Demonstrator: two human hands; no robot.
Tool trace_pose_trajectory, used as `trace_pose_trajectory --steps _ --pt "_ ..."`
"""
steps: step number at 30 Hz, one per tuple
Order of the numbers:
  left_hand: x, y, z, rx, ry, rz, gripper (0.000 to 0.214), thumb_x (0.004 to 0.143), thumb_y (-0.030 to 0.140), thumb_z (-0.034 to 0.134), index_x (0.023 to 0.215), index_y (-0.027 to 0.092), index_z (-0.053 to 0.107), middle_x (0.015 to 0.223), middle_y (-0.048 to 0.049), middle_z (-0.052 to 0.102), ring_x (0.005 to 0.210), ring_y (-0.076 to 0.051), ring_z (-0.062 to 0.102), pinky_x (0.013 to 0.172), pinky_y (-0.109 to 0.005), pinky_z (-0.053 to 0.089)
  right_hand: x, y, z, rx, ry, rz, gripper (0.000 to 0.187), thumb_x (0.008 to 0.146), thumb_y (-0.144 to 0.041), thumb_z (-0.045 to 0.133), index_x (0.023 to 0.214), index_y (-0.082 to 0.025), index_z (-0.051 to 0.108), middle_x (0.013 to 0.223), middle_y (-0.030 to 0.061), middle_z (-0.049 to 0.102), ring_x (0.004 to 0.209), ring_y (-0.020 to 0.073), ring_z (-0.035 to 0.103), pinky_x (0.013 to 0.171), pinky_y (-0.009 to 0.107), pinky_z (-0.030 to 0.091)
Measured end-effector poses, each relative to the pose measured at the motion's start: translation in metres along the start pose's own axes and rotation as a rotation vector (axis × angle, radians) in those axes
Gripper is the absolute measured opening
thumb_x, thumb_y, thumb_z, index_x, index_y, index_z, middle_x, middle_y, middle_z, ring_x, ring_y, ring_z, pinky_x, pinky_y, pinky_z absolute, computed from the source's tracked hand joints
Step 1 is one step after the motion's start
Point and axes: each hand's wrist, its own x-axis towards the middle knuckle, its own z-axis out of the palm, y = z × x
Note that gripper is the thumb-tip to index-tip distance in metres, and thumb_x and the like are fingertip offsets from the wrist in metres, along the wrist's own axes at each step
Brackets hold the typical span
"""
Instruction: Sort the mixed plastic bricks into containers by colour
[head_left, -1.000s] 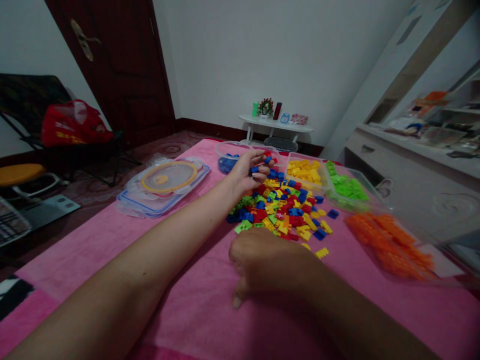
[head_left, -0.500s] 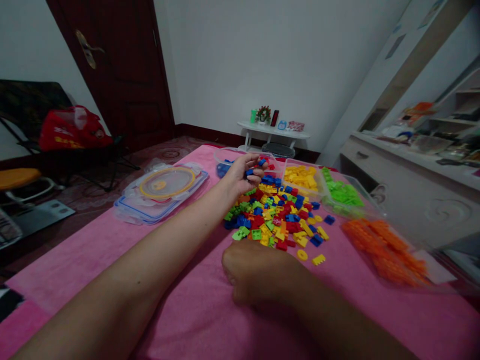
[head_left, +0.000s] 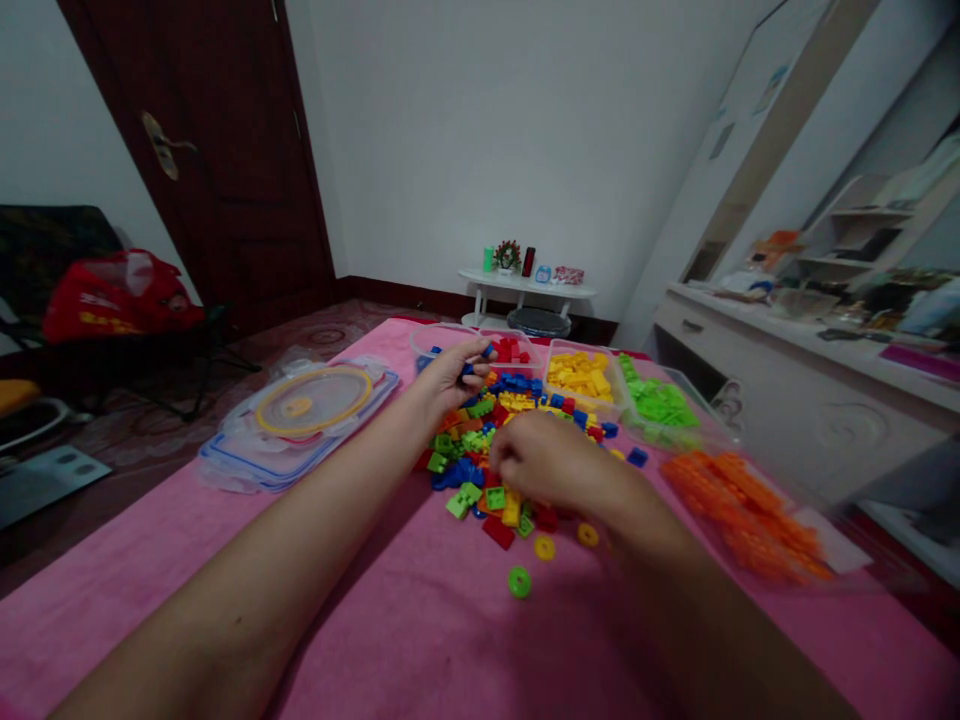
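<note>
Blue bricks [head_left: 490,352] sit in half-curled left hand [head_left: 452,376] near boxed red bricks [head_left: 513,350], right hand [head_left: 541,455] curled over mixed pile [head_left: 471,442] on pink cloth [head_left: 390,620], contents hidden; loose left grip could drop blues among reds.

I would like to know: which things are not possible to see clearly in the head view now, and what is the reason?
In the head view:
Right hand: its back hides whether the fingertips grip anything.
Pile: the part beneath that hand is covered.
Round box: partly behind the left hand.
Stool: cut off by the left edge.
Red bag: writing too blurred.
</note>
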Motion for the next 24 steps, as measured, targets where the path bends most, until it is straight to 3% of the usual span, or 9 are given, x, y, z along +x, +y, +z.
trace_pose_trajectory --steps 2,4,7,9,13,19,24 --pt "0.001 0.0 -0.001 0.057 0.004 0.042 0.01 0.084 0.008 0.048 0.074 0.011 0.051 0.06 0.0008 0.049 0.037 -0.001 0.037 0.027 -0.007 0.019 0.004 0.043 -0.011 -0.063 0.174 0.244 0.023 0.072 -0.014 0.051 0.079 -0.022 0.072 0.081 0.0051 0.07 0.072 0.0163 0.062 0.058 0.024 0.037" --pt "0.002 0.0 -0.001 0.09 0.015 0.057 0.011 0.083 0.006 0.047 0.074 0.011 0.051 0.06 0.0003 0.05 0.036 -0.001 0.037 0.027 -0.007 0.019 0.002 0.084 -0.016 -0.161 0.267 0.514 0.02 0.074 -0.021 0.054 0.081 -0.022 0.072 0.084 0.0074 0.07 0.075 0.0188 0.062 0.057 0.026 0.036" --pt "0.004 -0.002 -0.002 0.109 0.039 0.029 0.012 0.083 0.009 0.049 0.071 0.011 0.051 0.059 0.0 0.05 0.035 0.0 0.036 0.026 -0.007 0.018 -0.006 0.13 -0.009 -0.153 0.205 0.72 0.02 0.07 -0.02 0.06 0.086 -0.023 0.072 0.09 0.0069 0.07 0.08 0.0193 0.063 0.059 0.025 0.038" --pt "0.005 -0.004 -0.003 0.115 0.041 0.004 0.009 0.081 0.011 0.053 0.072 0.011 0.053 0.059 -0.0003 0.051 0.036 0.0 0.036 0.026 -0.007 0.018 -0.009 0.148 0.001 -0.074 0.095 0.752 0.023 0.066 -0.016 0.063 0.086 -0.024 0.072 0.089 0.0051 0.07 0.078 0.0177 0.064 0.059 0.024 0.039" --pt "0.007 -0.008 -0.005 0.12 0.066 -0.026 0.005 0.076 0.01 0.059 0.077 0.012 0.055 0.062 -0.0007 0.054 0.037 -0.001 0.039 0.026 -0.007 0.02 -0.008 0.159 0.022 -0.009 -0.071 0.743 0.021 0.06 -0.015 0.068 0.08 -0.021 0.071 0.08 0.0049 0.07 0.072 0.0169 0.063 0.057 0.022 0.041" --pt "0.009 -0.014 -0.008 0.173 0.073 -0.032 0.002 0.078 0.011 0.057 0.079 0.012 0.056 0.063 -0.0012 0.055 0.037 -0.001 0.039 0.026 -0.007 0.02 0.0 0.156 0.037 -0.057 -0.075 0.751 0.019 0.059 -0.023 0.07 0.077 -0.018 0.069 0.079 0.0077 0.069 0.074 0.0192 0.063 0.057 0.023 0.042" --pt "0.009 -0.022 -0.007 0.33 0.103 -0.004 0.008 0.074 0.014 0.06 0.082 0.013 0.059 0.067 -0.0017 0.058 0.038 -0.001 0.04 0.028 -0.007 0.02 -0.002 0.155 0.029 -0.05 -0.065 0.753 0.025 0.056 -0.02 0.069 0.081 -0.02 0.069 0.083 0.0064 0.069 0.074 0.0188 0.063 0.055 0.023 0.04"
